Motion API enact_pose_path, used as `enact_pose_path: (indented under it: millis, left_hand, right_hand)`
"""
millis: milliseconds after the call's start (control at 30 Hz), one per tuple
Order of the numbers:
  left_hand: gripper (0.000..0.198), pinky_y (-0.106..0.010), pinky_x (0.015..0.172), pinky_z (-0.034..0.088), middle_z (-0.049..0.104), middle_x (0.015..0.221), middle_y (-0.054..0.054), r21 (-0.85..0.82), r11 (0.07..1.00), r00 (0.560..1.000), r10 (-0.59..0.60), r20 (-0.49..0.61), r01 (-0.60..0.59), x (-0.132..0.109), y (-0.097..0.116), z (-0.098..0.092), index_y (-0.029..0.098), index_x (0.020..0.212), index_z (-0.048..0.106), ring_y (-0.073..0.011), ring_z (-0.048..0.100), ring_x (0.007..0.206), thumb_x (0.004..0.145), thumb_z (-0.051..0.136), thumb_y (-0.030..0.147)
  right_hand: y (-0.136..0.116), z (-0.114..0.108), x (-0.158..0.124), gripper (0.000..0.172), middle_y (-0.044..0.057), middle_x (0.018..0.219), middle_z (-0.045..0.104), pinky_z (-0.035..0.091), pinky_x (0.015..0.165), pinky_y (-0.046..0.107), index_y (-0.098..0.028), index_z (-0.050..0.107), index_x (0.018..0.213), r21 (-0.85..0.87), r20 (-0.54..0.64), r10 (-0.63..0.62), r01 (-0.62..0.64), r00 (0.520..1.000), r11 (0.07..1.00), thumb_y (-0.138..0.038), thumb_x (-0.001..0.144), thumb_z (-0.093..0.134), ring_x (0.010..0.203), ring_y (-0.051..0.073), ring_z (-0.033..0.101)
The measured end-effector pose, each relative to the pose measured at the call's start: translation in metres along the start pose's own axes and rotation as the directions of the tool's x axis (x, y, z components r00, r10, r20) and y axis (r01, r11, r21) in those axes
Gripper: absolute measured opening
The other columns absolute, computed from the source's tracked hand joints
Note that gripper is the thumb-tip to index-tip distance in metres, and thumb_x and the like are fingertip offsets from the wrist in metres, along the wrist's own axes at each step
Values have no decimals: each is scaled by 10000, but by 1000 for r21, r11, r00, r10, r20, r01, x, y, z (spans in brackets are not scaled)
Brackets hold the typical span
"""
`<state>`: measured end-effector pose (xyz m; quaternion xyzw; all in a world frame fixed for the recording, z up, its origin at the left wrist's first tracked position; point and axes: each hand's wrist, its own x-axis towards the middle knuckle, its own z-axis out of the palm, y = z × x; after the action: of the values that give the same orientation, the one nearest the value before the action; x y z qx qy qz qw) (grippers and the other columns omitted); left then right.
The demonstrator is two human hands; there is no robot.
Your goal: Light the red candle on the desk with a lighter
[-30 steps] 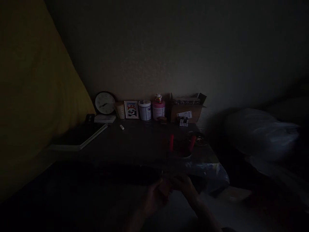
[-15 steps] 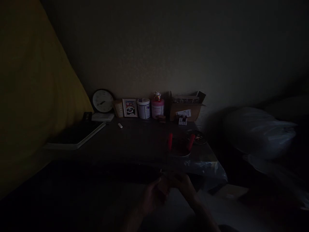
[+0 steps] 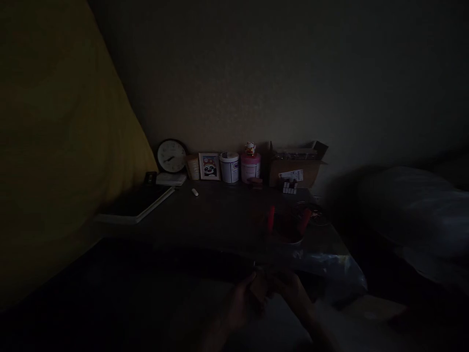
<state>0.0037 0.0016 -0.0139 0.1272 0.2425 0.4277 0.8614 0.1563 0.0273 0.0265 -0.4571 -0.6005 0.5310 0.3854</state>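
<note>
The room is very dark, so detail on my hands is faint. My left hand (image 3: 238,304) is closed around a small brown box (image 3: 258,289), which looks like a matchbox. Close against its right side is my right hand (image 3: 292,287), with its fingers bent and pinched together. Whatever they pinch is too dark to make out. A tiny pale tip (image 3: 254,264) shows just above the box. Both hands are in front of the table's near edge. Beyond them, two red candle-like sticks (image 3: 271,219) stand by a dark dish with a pale rim (image 3: 291,242).
Along the wall stand a round clock (image 3: 171,155), a cup (image 3: 192,167), a panda picture frame (image 3: 210,166), a white tub (image 3: 229,168), a pink tub (image 3: 251,168) with a cat figurine (image 3: 250,148), and a cardboard box (image 3: 295,171). A large book (image 3: 135,208) lies left, plastic bags right.
The view has turned slightly left, so everything sits further right in the picture. My hands keep the small box between them, with little visible change in grip.
</note>
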Motion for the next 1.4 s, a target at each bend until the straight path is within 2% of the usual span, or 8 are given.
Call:
enact_pose_path:
  millis: [167,333,500,733,867,1033,1167,1400]
  left_hand:
    - [469,-235,493,384,654,737,-68,29,999,998,-31,-52,33,0,0,-1,65,994,621,-133,588,563,799,546,485]
    - [481,-232,460,351,646,729,-71,59,997,997,-37,-74,42,1,-2,-4,62,950,626,-133,579,539,777,570,507]
    - [484,-218,468,369,656,733,-66,55,997,995,-51,-88,56,2,-2,-5,63,966,631,-119,583,548,790,558,508]
    - [451,-218,463,374,674,748,-84,98,993,992,-57,-111,68,-2,-3,-4,74,897,657,-118,583,537,798,542,498]
    - [392,-203,412,327,666,706,-79,142,988,991,-45,-128,63,-2,-2,-3,74,847,667,-95,541,475,812,534,441]
    - [336,-181,386,260,605,614,-18,141,987,990,-56,-131,74,-2,3,-4,107,853,662,-57,460,410,812,523,411]
    - [327,-190,391,234,617,623,-38,177,983,990,-23,-141,48,0,0,-5,114,872,661,-70,470,424,809,522,403]
    - [376,-226,409,271,624,593,-51,312,950,981,60,-184,1,2,-6,-5,121,754,674,-109,503,455,790,532,467]
  right_hand:
    - [2,-1,0,453,57,757,680,500,668,264,-149,710,775,-95,-47,-23,19,999,995,-584,685,622,750,194,633]
    - [4,0,1,493,48,669,672,493,596,251,-142,707,754,-151,-78,-23,11,997,988,-617,681,598,682,181,628]
    - [11,0,3,561,91,777,710,501,592,258,-129,703,823,-149,-118,-14,-4,993,989,-653,666,581,703,199,648]
    - [24,-5,5,421,68,741,706,487,571,237,-135,693,790,-237,-146,-40,4,989,971,-536,732,578,678,184,643]
    - [21,-6,5,337,47,714,700,484,564,226,-147,695,743,-271,-98,-47,19,994,963,-465,740,583,658,174,642]
    - [9,-11,2,350,50,756,712,485,549,219,-175,706,836,-294,-77,-59,34,995,955,-447,812,487,661,174,660]
    - [4,-14,0,281,31,699,702,465,553,214,-179,717,793,-407,-39,-82,59,996,911,-369,809,509,652,169,651]
    - [14,-11,4,240,38,812,710,486,703,244,-202,711,781,-559,218,-264,342,939,755,-207,836,477,740,150,645]
